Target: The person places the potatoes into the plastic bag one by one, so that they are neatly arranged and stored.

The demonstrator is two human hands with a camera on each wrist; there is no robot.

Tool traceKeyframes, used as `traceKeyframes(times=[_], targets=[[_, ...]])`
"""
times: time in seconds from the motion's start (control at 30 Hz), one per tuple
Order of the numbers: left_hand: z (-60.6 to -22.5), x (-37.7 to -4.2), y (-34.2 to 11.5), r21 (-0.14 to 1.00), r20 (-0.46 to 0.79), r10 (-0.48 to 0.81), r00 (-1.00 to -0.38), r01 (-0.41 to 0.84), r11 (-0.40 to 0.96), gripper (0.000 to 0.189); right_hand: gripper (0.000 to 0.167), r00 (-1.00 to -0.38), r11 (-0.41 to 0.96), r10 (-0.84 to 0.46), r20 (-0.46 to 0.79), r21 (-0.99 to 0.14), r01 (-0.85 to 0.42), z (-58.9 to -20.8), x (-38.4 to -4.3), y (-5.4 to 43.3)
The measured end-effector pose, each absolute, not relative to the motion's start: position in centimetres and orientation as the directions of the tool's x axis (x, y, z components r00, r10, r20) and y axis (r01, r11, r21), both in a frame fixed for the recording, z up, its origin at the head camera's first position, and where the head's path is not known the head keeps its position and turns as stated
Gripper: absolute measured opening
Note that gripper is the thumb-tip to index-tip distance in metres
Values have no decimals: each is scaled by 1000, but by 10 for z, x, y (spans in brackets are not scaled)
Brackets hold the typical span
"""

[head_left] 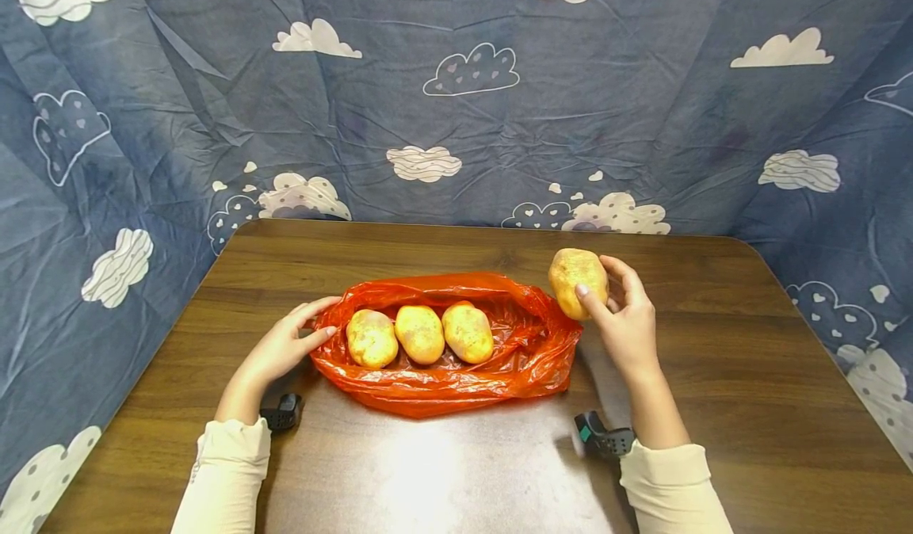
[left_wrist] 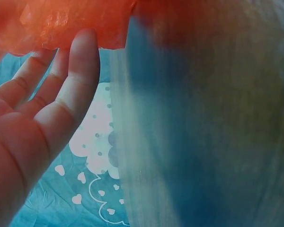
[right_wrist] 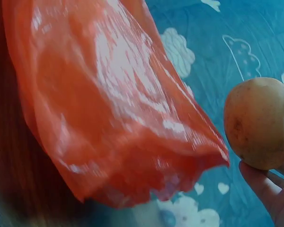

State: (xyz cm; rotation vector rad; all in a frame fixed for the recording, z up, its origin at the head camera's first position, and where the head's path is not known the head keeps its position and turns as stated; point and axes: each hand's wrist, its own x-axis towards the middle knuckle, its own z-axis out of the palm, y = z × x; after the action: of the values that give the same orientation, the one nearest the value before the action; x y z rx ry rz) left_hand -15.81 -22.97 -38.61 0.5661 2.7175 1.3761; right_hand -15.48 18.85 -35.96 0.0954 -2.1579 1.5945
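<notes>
A red plastic bag [head_left: 442,395] lies on the table with its mouth spread wide. Three potatoes [head_left: 419,334] sit in a row inside it, towards its left half. My left hand [head_left: 281,344] holds the bag's left rim; in the left wrist view the thumb [left_wrist: 85,56] lies over the red plastic and the other fingers pass behind it. Just beyond the bag's right end, my right hand [head_left: 628,320] grips another potato [head_left: 576,280], raised above the table. In the right wrist view that potato [right_wrist: 258,123] is beside the bag's edge [right_wrist: 180,142], apart from it.
The brown wooden table [head_left: 749,375] extends to both sides of the bag. Behind it hangs a blue cloth [head_left: 399,114] with a cloud pattern. A black wrist camera [head_left: 602,436] sits at the right wrist, and another dark device [head_left: 283,412] at the left.
</notes>
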Motion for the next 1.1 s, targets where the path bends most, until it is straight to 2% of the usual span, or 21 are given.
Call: traceKeyframes(times=[0.17,0.4,0.77,1.1], targets=[[-387,-159,-231,783,129,346,-929,310,540,41,48,-908,322,144,394,-886,-334,-359,-153,178],[-417,-175,-244,775,149,344,-927,326,541,43,48,-914,345,47,402,-866,-363,-360,-150,164],[-419,-176,-246,774,144,347,-927,325,544,43,47,-926,407,-114,361,-833,-375,-364,-147,152],[-419,-176,-245,772,157,345,-925,333,542,42,47,-939,460,-193,285,-819,-343,-394,-164,163]])
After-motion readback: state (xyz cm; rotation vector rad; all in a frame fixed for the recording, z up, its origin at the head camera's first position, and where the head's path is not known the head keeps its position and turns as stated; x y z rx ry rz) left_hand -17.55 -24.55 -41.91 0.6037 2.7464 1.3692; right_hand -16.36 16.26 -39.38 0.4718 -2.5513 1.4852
